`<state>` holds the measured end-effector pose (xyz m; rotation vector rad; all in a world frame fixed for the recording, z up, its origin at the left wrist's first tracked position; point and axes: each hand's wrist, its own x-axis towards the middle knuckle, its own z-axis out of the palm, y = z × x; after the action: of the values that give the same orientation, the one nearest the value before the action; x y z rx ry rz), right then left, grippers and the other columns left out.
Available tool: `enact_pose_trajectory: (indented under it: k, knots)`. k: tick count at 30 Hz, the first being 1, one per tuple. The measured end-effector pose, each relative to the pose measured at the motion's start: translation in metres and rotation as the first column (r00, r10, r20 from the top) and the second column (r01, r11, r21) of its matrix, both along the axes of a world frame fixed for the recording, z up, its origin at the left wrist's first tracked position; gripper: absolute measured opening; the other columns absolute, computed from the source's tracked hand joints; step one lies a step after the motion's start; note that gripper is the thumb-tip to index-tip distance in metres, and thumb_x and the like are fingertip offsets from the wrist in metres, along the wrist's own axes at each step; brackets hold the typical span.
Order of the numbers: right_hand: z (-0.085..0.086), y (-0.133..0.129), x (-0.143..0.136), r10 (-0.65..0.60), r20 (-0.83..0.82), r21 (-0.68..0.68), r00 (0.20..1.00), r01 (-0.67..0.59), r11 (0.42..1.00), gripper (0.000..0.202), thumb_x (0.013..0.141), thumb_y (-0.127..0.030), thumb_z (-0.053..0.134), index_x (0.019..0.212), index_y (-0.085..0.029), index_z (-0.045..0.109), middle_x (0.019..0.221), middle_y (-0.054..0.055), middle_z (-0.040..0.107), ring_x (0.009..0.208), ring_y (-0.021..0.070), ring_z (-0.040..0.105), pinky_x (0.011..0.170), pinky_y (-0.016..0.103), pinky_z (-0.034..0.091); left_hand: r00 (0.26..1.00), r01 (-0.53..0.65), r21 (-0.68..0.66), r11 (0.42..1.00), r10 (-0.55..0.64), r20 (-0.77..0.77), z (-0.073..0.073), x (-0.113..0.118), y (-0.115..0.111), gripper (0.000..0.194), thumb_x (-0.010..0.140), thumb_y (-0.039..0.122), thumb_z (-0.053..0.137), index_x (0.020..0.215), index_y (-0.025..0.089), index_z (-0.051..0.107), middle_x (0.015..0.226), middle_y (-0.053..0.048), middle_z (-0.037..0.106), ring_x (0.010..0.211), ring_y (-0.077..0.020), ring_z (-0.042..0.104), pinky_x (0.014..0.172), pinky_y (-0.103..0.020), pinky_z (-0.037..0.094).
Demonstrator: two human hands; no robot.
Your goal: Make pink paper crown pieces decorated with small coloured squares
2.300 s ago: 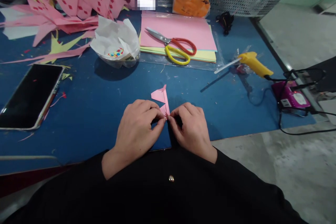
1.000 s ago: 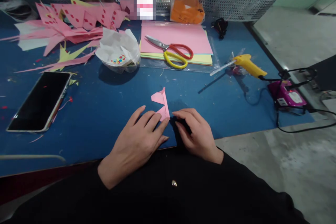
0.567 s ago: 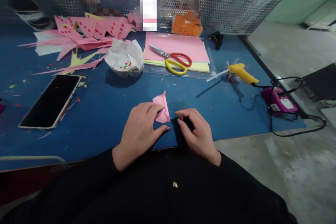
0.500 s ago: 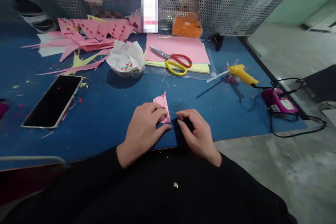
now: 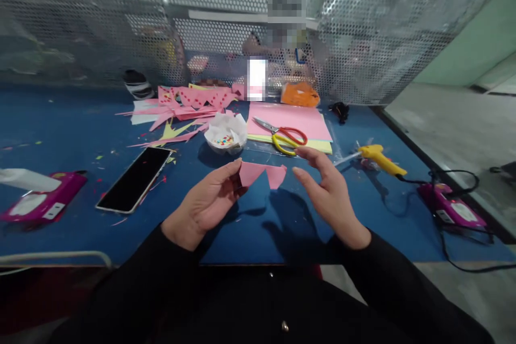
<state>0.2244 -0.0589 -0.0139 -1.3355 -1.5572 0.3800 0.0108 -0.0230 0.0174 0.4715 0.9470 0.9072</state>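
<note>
A small folded piece of pink paper (image 5: 252, 172), with a notch in its lower edge, is held above the blue table. My left hand (image 5: 205, 201) pinches its left end between thumb and fingers. Just off the paper's right end is my right hand (image 5: 328, 191), thumb and fingers apart with nothing between them. Beyond the hands, scissors (image 5: 296, 133) with one red and one yellow handle rest on a stack of pink and yellow paper (image 5: 262, 113). A white paper-lined bowl (image 5: 215, 126) holds small coloured bits.
Pink paper cutouts (image 5: 185, 113) are heaped at the back left, with a black-screened phone (image 5: 135, 180) in front. A yellow glue gun (image 5: 381, 159) lies at right, its cord near a magenta box (image 5: 451, 207). Another magenta box (image 5: 44, 196) sits left. An orange packet (image 5: 300, 94) stands behind.
The pink paper has been lifted off the table in my left hand. My right hand has moved up and opened wider. The view has tilted upward and shifted left.
</note>
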Motion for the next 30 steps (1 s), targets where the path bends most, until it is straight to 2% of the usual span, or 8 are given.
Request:
enact_pose_trajectory:
  k: [6,11,14,16,19,23,26,30]
  knots:
    - [0.012,0.056,-0.009,0.456,-0.025,-0.172,0.889,-0.453,0.874,0.025,0.091,-0.033,0.065,0.111,-0.019,0.067,0.108,0.007,0.075,0.099,0.0204,0.07,0.091,0.041,0.054,0.996,0.01,0.065,0.998,-0.004,-0.087,-0.014,-0.024,0.014,0.016,0.096,0.027,0.06,0.083,0.021,0.068,0.101,-0.007,0.075,0.086,-0.0182,0.069,0.074,-0.031,0.057]
    - [0.006,0.068,-0.021,0.505,-0.037,-0.23,0.862,-0.499,0.835,0.022,0.091,-0.026,0.064,0.112,-0.018,0.067,0.094,0.004,0.073,0.093,0.0177,0.069,0.091,0.038,0.052,0.977,0.043,0.133,0.99,-0.014,-0.213,-0.024,-0.041,0.023,0.02,0.093,0.035,0.061,0.083,0.02,0.069,0.103,-0.013,0.076,0.095,-0.0239,0.071,0.079,-0.038,0.06]
    - [0.004,0.068,-0.024,0.501,-0.019,-0.23,0.865,-0.492,0.84,0.024,0.094,-0.024,0.061,0.117,-0.019,0.064,0.092,0.003,0.072,0.092,0.0179,0.068,0.091,0.04,0.051,0.915,-0.045,0.302,0.952,0.161,-0.37,-0.023,-0.046,0.023,0.024,0.093,0.039,0.06,0.098,0.018,0.071,0.109,-0.012,0.076,0.1,-0.0242,0.07,0.085,-0.039,0.057]
    - [0.002,0.065,-0.024,0.5,0.032,-0.209,0.865,-0.483,0.85,0.026,0.095,-0.023,0.059,0.12,-0.02,0.062,0.091,0.003,0.072,0.093,0.0188,0.068,0.091,0.041,0.051,0.817,-0.057,0.507,0.86,0.332,-0.472,-0.021,-0.046,0.022,0.026,0.091,0.038,0.063,0.108,0.02,0.07,0.115,-0.009,0.074,0.107,-0.0228,0.068,0.093,-0.039,0.053]
    - [-0.001,0.06,-0.028,0.495,0.143,-0.157,0.857,-0.474,0.866,0.03,0.095,-0.02,0.058,0.124,-0.021,0.059,0.092,0.003,0.072,0.096,0.0202,0.069,0.091,0.043,0.052,0.589,0.325,0.751,0.574,0.499,-0.636,-0.014,-0.041,0.023,0.018,0.087,0.03,0.068,0.102,0.021,0.075,0.106,-0.006,0.077,0.105,-0.0237,0.067,0.097,-0.041,0.046]
    - [-0.004,0.053,-0.04,0.463,0.264,-0.086,0.846,-0.458,0.885,0.034,0.095,-0.015,0.057,0.128,-0.025,0.055,0.09,0.001,0.073,0.1,0.0212,0.07,0.099,0.047,0.05,0.367,0.788,0.51,0.346,0.401,-0.839,-0.007,-0.028,0.029,0.013,0.088,0.029,0.068,0.079,0.024,0.076,0.07,0.0,0.073,0.074,-0.021,0.066,0.081,-0.038,0.043]
    - [0.0,0.049,-0.042,0.371,0.361,-0.016,0.856,-0.392,0.92,0.034,0.095,-0.017,0.057,0.128,-0.025,0.054,0.097,0.003,0.074,0.102,0.0222,0.069,0.103,0.05,0.047,0.349,0.823,0.436,0.364,0.28,-0.894,-0.007,-0.024,0.033,0.023,0.092,0.027,0.06,0.074,0.024,0.076,0.068,0.001,0.073,0.067,-0.0187,0.064,0.074,-0.034,0.042]
    - [0.018,0.046,-0.002,0.016,0.54,0.132,0.842,-0.103,0.986,0.03,0.096,-0.022,0.054,0.125,-0.023,0.057,0.118,0.012,0.072,0.111,0.0272,0.066,0.099,0.05,0.048,0.502,0.653,0.499,0.569,0.169,-0.848,-0.012,-0.03,0.033,0.028,0.09,0.043,0.06,0.079,0.027,0.08,0.075,-0.001,0.077,0.066,-0.0192,0.066,0.062,-0.029,0.045]
